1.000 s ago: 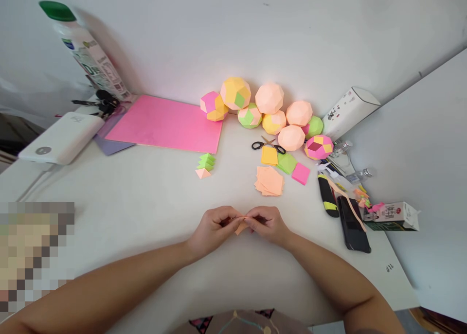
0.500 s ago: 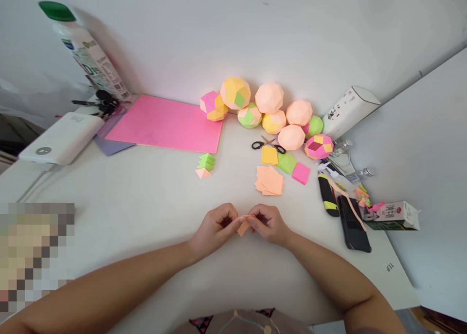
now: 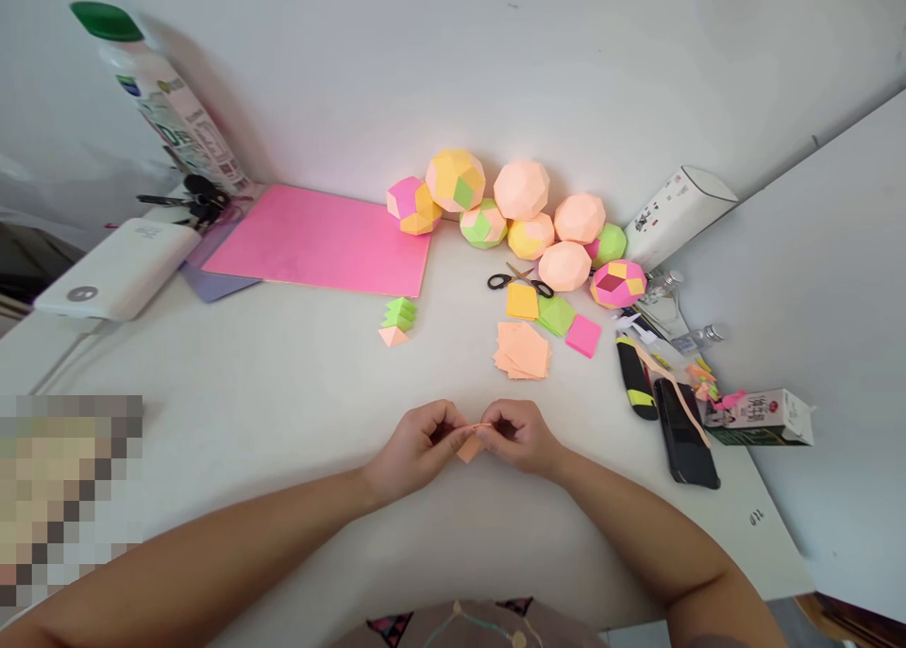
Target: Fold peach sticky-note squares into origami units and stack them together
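Note:
Between my two hands is a small orange paper square [image 3: 469, 448], bent along its upper edge, with one corner hanging down. My left hand [image 3: 419, 448] pinches its left side between thumb and fingers. The other side is in the closed fingertips of my right hand [image 3: 522, 438], the thumb pressed along the crease. Beyond my hands lies a loose stack of orange paper squares [image 3: 522, 351]. Behind it are yellow [image 3: 522, 301], green [image 3: 556, 316] and pink paper squares [image 3: 584, 335]. Further left stand folded green and orange paper pieces [image 3: 397, 321], fitted in a row.
Several faceted paper balls [image 3: 522, 190] line the wall, with black-handled scissors [image 3: 520, 280] before them. A pink sheet [image 3: 326, 240] and a white power bank [image 3: 117, 266] lie left. On the right are a box cutter [image 3: 635, 378], a phone [image 3: 685, 436] and a milk carton [image 3: 768, 417].
Both hands have shifted very slightly down toward me, and the right thumb has moved a little over the paper's crease. Everything else on the table stays put.

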{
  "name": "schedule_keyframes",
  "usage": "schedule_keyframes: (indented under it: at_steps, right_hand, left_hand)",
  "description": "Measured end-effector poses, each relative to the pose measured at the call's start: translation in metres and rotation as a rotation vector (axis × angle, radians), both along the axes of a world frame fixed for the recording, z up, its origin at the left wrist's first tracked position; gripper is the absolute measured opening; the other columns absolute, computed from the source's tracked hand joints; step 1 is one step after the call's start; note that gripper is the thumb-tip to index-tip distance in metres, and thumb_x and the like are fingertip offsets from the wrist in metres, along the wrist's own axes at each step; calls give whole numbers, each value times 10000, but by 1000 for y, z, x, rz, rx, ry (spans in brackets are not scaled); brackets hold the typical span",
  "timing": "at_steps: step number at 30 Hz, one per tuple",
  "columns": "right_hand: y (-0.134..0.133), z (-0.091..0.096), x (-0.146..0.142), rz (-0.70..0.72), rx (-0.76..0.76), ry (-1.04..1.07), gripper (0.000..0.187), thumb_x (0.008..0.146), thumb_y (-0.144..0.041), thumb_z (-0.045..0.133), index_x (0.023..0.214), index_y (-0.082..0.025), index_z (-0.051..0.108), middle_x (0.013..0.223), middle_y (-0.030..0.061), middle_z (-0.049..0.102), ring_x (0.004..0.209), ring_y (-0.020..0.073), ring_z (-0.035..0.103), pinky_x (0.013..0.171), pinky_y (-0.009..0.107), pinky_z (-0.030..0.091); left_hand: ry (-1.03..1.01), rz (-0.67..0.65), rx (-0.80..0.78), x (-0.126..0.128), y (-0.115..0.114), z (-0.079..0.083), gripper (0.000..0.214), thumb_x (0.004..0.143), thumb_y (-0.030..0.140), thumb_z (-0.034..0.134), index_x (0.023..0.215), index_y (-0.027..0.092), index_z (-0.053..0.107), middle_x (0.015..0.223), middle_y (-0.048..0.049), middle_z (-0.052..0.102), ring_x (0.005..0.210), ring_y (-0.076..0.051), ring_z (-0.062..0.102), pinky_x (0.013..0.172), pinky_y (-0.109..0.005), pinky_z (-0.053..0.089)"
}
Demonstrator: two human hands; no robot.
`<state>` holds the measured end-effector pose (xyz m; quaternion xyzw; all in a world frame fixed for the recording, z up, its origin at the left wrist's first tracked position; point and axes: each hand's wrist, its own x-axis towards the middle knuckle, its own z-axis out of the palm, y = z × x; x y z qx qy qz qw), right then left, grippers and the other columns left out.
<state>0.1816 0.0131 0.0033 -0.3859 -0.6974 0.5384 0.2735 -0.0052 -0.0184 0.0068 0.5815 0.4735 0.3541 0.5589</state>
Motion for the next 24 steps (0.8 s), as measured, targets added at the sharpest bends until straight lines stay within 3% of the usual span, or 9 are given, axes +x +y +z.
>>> schedule_keyframes:
  at_steps: [9, 16, 24]
  right_hand:
    - [0, -1, -1, -1, 49, 16, 263, 805, -344, 579, 617, -171, 519, 533, -19, 498, 466, 85, 397, 434, 220, 330]
    - [1, -1, -1, 2, -40, 66, 235, 842, -355, 550, 724, -152, 557, 612, 9, 556, 513, 102, 507, 482, 232, 432]
    - [2, -3, 0, 42, -11, 84, 199, 842, -329, 559, 756, -151, 580, 619, 11, 554, 548, 114, 538, 517, 244, 458]
  left_hand:
    - [9, -31, 23, 0, -2, -5, 258, 852, 394, 457, 699, 187, 429, 501, 85, 348, 454, -72, 251, 430, -190, 223]
    - [-23, 2, -44, -1, 0, 0, 252, 864, 416, 455, 759, 188, 446, 519, 87, 359, 444, -70, 281, 416, -186, 226]
    - [-30, -68, -78, 0, -1, 2, 254, 867, 411, 458, 771, 176, 472, 572, 65, 410, 485, -73, 321, 445, -194, 264]
